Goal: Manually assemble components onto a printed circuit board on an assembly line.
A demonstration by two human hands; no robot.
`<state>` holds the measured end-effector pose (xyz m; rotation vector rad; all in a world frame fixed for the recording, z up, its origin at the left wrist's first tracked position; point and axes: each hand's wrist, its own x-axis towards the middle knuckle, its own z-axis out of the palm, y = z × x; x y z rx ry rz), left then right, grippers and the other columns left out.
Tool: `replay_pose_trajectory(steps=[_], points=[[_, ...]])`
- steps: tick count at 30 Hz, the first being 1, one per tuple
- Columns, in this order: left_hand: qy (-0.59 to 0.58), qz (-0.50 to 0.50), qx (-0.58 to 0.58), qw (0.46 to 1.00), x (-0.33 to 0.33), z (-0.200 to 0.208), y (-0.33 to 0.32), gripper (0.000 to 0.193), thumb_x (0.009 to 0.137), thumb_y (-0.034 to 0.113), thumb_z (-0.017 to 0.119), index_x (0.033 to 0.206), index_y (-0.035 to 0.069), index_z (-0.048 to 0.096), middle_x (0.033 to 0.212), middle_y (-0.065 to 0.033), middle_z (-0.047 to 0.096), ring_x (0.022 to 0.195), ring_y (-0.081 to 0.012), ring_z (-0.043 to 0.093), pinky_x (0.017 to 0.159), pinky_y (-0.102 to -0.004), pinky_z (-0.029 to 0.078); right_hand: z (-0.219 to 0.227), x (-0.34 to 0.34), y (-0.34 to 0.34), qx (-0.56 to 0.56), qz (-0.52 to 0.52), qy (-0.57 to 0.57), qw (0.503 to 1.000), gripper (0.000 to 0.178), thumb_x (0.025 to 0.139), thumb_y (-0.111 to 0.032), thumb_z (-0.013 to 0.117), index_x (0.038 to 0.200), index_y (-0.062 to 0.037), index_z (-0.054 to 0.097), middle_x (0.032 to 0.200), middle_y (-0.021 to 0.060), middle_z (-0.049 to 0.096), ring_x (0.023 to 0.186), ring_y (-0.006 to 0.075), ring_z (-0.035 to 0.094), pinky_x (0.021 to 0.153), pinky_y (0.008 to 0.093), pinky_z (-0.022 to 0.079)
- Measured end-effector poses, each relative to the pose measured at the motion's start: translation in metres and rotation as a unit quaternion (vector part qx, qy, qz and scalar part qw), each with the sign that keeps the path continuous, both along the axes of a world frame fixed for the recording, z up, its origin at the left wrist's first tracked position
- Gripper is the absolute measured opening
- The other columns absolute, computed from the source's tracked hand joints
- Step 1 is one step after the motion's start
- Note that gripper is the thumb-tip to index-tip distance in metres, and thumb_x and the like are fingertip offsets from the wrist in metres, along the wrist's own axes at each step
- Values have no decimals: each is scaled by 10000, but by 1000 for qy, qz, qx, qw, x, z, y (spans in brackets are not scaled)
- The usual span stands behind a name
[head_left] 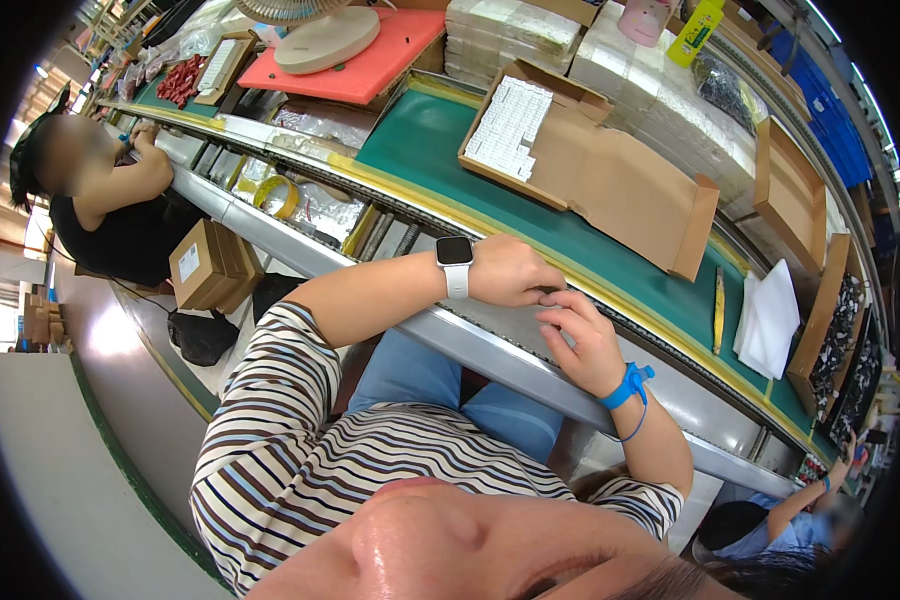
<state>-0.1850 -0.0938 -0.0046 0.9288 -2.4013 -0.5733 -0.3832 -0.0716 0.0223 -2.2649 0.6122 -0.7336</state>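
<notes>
Above the metal edge of the workbench (490,350), my two hands meet at the fingertips. My left hand (510,270), with a white-strapped watch (454,262) at its wrist, has its fingers curled inward. Something small and dark may be at its fingertips, too small to make out. My right hand (585,345) wears a blue wrist strap (628,386); its fingers are bent but apart, with the thumb standing away. Beyond them, an opened cardboard box (630,185) lies on the green belt (420,140), with rows of small white pieces (510,128) at its left end.
To the right lie a yellow tool (719,310), white foam sheets (767,320) and a box of black parts (838,340). A yellow tape roll (275,198) sits left of my arm. Co-workers (100,190) sit at both sides. A fan base (327,40) stands on red foam (400,50).
</notes>
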Motion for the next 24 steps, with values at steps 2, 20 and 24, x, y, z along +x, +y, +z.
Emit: replay_pose_trajectory(steps=[2,20,24], points=[[-3,2,-3,1000,0,0,0,126,728,171,588,848,152,622,687,-45,634,626,-258,610,521,-382,474,0,0,0,-1,0,3,1000,118,748,-26,612,864,-25,597,970,106,561,805,269,582,679,319,484],[-14,-5,25,1000,1,3,1,135,734,163,579,861,149,621,688,-52,630,634,-267,610,527,-385,474,-1,-1,-1,-4,7,4,1000,117,756,-31,609,872,-25,594,972,107,558,791,261,582,665,315,482],[-21,-1,24,999,1,1,1,138,734,160,578,863,147,623,693,-57,631,638,-268,612,532,-387,475,-1,-1,0,-1,6,9,1000,122,756,-36,612,877,-31,597,982,105,558,792,259,585,665,316,485]])
